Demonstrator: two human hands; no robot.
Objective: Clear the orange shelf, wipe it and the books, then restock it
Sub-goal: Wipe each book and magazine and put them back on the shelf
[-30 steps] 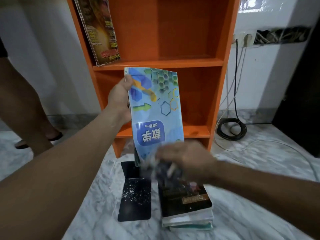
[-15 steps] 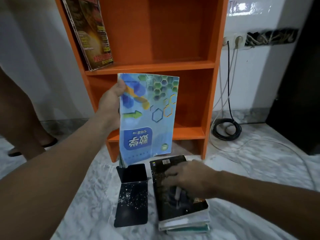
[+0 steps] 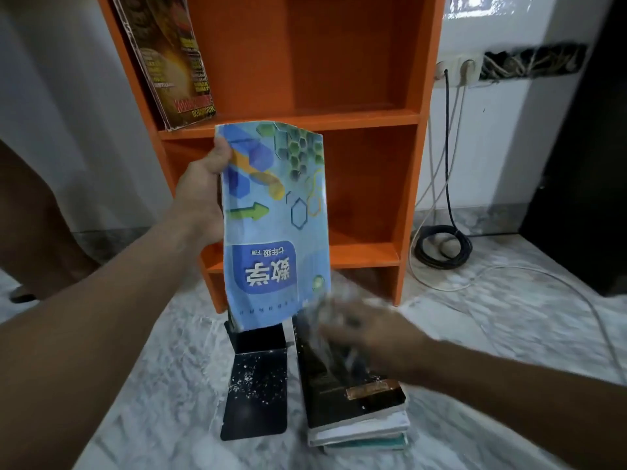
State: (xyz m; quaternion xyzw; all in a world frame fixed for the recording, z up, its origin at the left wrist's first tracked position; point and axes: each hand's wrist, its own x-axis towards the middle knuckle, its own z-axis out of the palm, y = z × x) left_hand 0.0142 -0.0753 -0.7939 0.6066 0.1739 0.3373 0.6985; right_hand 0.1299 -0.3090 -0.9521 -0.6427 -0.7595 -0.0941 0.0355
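PERSON WIPING BOOKS AT A SHELF: My left hand (image 3: 203, 188) holds the blue book (image 3: 276, 228) upright, title upside down, in front of the orange shelf (image 3: 373, 184), its fingers (image 3: 221, 151) pinching one long edge near the top corner. My right hand (image 3: 369, 330) is a blur at the book's lower corner, above the stack (image 3: 359, 415) on the floor (image 3: 492, 334), with something pale and crumpled about it. I cannot tell whether those fingers grip it. The risks, as I judge them: the thin cover curls at the top, so a hard wipe against a one-edge hold may bend it or twist it out of my pinch, down onto the bookend (image 3: 256, 388) just below. A wide sweep may also knock the stack askew. Room is good, with both lower bays open behind the book. The magazine (image 3: 169, 59) leans in the upper left bay. Coiled cables (image 3: 442, 247) lie to the right, and someone's leg (image 3: 44, 212) stands near my left arm
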